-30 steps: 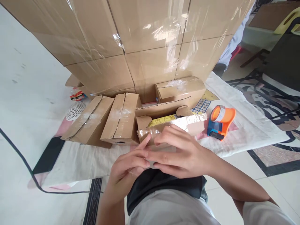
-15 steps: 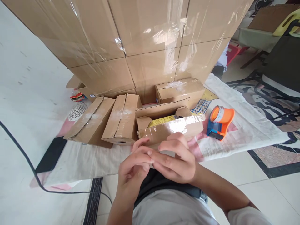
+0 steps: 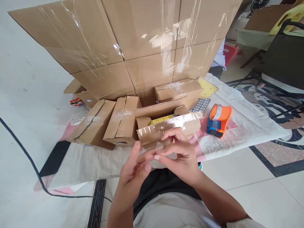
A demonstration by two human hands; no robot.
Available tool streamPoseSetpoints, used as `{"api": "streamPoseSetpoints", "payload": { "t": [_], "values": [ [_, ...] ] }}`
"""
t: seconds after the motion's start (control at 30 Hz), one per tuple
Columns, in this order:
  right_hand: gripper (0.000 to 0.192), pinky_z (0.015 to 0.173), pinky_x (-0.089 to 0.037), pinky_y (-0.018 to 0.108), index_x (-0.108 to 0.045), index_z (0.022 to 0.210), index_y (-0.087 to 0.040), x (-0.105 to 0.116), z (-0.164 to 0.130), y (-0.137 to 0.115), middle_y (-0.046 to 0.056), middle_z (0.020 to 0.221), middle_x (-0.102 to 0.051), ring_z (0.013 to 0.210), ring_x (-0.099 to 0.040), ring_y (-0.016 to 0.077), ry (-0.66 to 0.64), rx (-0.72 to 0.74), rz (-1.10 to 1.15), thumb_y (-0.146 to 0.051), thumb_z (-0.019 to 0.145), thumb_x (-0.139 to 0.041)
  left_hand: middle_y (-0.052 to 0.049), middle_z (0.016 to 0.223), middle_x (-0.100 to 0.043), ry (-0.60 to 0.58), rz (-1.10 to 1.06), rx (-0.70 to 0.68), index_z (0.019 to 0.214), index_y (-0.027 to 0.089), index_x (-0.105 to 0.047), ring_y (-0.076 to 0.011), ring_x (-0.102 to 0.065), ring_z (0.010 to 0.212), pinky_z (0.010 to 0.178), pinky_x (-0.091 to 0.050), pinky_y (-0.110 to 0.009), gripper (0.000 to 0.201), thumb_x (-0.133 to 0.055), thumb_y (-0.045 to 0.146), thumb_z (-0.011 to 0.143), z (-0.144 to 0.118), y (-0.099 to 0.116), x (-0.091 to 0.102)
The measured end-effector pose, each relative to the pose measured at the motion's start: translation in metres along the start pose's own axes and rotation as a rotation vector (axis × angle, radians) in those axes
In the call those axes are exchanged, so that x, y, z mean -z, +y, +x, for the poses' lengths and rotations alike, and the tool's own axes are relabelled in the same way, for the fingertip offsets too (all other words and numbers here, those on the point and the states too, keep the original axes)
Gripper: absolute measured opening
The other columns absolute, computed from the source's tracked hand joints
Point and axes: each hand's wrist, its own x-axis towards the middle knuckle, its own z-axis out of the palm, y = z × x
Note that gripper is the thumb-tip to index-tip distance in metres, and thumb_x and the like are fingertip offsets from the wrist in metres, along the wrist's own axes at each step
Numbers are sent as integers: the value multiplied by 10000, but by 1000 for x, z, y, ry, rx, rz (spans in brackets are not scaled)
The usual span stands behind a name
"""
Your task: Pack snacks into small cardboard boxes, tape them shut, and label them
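Open brown cardboard box (image 3: 166, 126), tape-glossed front flap, lies just beyond both hands, long axis left-right. Right hand (image 3: 182, 155) nearer, fingers curled, pinching against left hand (image 3: 135, 164) fingertips; nothing visibly clamped. Orange-blue tape dispenser (image 3: 218, 120) right of box.
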Motion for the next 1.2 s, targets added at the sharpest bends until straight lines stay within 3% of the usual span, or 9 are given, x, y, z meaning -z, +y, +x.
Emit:
{"api": "streamPoseSetpoints", "payload": {
  "t": [0.13, 0.33, 0.43, 0.6, 0.73, 0.9, 1.0, 1.1, 1.2],
  "values": [
    [67, 863, -492, 387, -759, 830, -256, -2, -7, -2, 26, 1002, -589, 952, -592, 175, -54, 123, 37, -250, 883, -799, 10, 876, -819, 294, -70, 90, 1429, 398, -607, -149, -778, 837, 956, -596, -330, 474, -683, 303, 971, 2, 6, -10],
    [165, 816, -486, 370, -716, 807, -254, 0, -12, 0, 25, 982, -568, 928, -564, 173, -28, 257, 179, -370, 908, -776, 98, 476, -555, 301, -199, -13, 1272, 352, -715, -28, -336, 338, 564, -477, -207, 318, -669, 322, 959, 7, 9, -8],
    [140, 830, -483, 361, -721, 815, -253, 6, -11, -1, 29, 1015, -585, 959, -582, 177, -52, 130, 185, -343, 890, -797, 88, 487, -435, 323, -28, -142, 1098, 318, -764, -51, -339, 428, 570, -414, -210, 173, -662, 363, 966, 8, 15, -4],
    [98, 831, -480, 338, -728, 832, -227, 14, -5, -11, 26, 992, -619, 921, -601, 158, -183, 71, 95, -197, 849, -820, 3, 793, -569, -2, 546, -60, 1062, 281, -785, -119, -510, 725, 642, -415, -246, 202, -771, 353, 874, 14, 31, -6],
    [126, 813, -497, 322, -743, 923, -235, 17, -2, -19, 21, 947, -662, 890, -621, 150, -215, -77, 74, -129, 862, -773, 37, 712, -579, -46, 635, -97, 816, 255, -740, -94, -487, 661, 607, -387, -235, 108, -714, 188, 897, 27, 42, -10],
    [130, 645, -478, 276, -755, 1043, -231, 17, 2, -23, -12, 707, -715, 643, -604, 119, -229, -498, 278, -271, 924, -721, 45, 691, -575, -38, 734, -172, 786, 236, -734, -82, -485, 630, 573, -374, -236, 153, -683, 165, 911, 53, 51, -10],
    [224, 559, -461, 262, -734, 1059, -191, 16, 9, -25, -14, 670, -710, 526, -557, 99, -160, -614, 422, -353, 904, -731, 37, 707, -574, -77, 765, -172, 781, 232, -738, -85, -489, 624, 574, -388, -246, 149, -687, 202, 918, 75, 52, -11],
    [415, 531, -452, 265, -659, 1204, -177, 19, 21, -23, -27, 662, -708, 476, -539, 96, -36, -644, 394, -386, 862, -769, 6, 842, -628, -104, 794, -190, 797, 245, -754, -122, -597, 787, 704, -471, -263, 109, -716, 249, 899, 104, 49, -11],
    [654, 539, -462, 276, -512, 1388, -171, 23, 34, -15, -29, 681, -722, 485, -556, 112, 37, -684, 305, -396, 838, -785, -43, 1209, -659, -156, 862, -170, 816, 263, -775, -220, -627, 1166, 878, -519, -322, 111, -717, 320, 892, 134, 46, -11]
  ]
}}
